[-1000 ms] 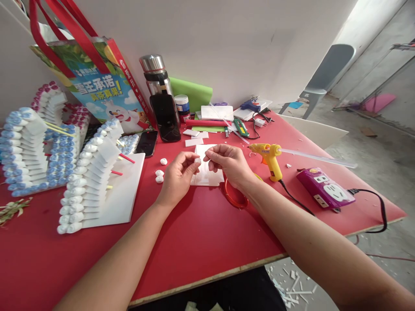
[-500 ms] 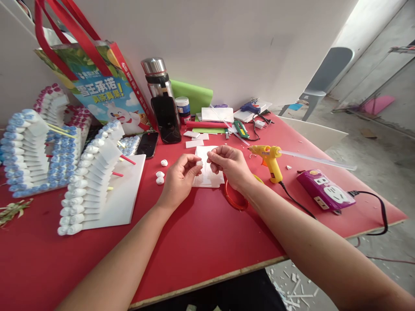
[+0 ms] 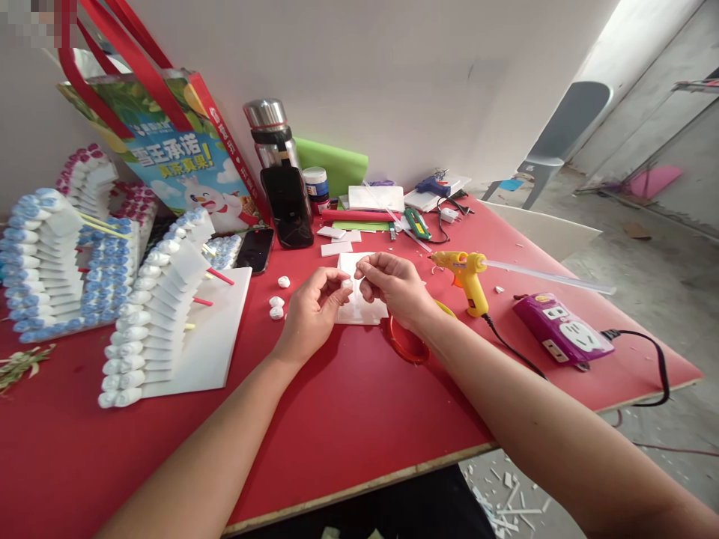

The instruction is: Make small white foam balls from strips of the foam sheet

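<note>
My left hand [image 3: 315, 305] pinches a small white rolled bud [image 3: 347, 285] between thumb and fingertips. Close beside it, my right hand [image 3: 393, 288] has thumb and fingers pressed together; what they hold, if anything, is too small to make out. Both hands are over a white sheet [image 3: 359, 314] lying on the red table. Three similar white buds [image 3: 276, 302] lie just left of my left hand. Under my right wrist rests a ring of red and yellow [image 3: 409, 348], partly hidden. To the left stands a curved white model [image 3: 168, 322] faced with rows of white buds on a white board.
A yellow glue gun [image 3: 463, 273] with a long glue stick lies right of my right arm, near a purple power socket [image 3: 562, 333]. A flask [image 3: 272, 135], a black phone [image 3: 286, 208] and a printed bag [image 3: 180, 157] stand behind. A green cutter [image 3: 416, 224] lies farther back.
Both hands stay nearly in place over the white sheet, with only a slight shift of the fingers. The view has moved very slightly; nothing on the table has visibly moved.
</note>
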`<action>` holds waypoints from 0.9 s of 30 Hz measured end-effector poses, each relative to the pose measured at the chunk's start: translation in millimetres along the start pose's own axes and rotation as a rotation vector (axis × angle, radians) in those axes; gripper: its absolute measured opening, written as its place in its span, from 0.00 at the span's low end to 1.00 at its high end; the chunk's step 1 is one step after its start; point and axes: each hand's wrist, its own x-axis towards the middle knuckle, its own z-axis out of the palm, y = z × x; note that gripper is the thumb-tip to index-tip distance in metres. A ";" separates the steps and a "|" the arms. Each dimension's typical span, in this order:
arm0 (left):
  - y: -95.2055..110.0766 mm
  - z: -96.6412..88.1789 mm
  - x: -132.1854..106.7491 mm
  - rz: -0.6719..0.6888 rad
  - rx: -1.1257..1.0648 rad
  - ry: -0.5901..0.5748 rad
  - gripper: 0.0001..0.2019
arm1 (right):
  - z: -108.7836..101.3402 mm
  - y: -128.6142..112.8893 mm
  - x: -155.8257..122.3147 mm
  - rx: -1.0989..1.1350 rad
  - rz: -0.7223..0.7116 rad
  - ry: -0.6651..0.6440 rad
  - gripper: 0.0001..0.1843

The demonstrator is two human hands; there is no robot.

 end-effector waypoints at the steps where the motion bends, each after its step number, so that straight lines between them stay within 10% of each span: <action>1: 0.1 0.0 0.0 -0.001 -0.003 0.001 0.09 | -0.1 -0.1 0.0 0.014 0.010 -0.002 0.17; 13: -0.3 -0.2 0.1 0.006 -0.010 0.007 0.08 | -2.9 -7.5 -2.5 0.076 0.038 0.043 0.02; 27: -1.8 0.5 1.2 0.009 -0.006 0.013 0.09 | 0.1 -11.2 -4.1 0.207 0.015 -0.026 0.16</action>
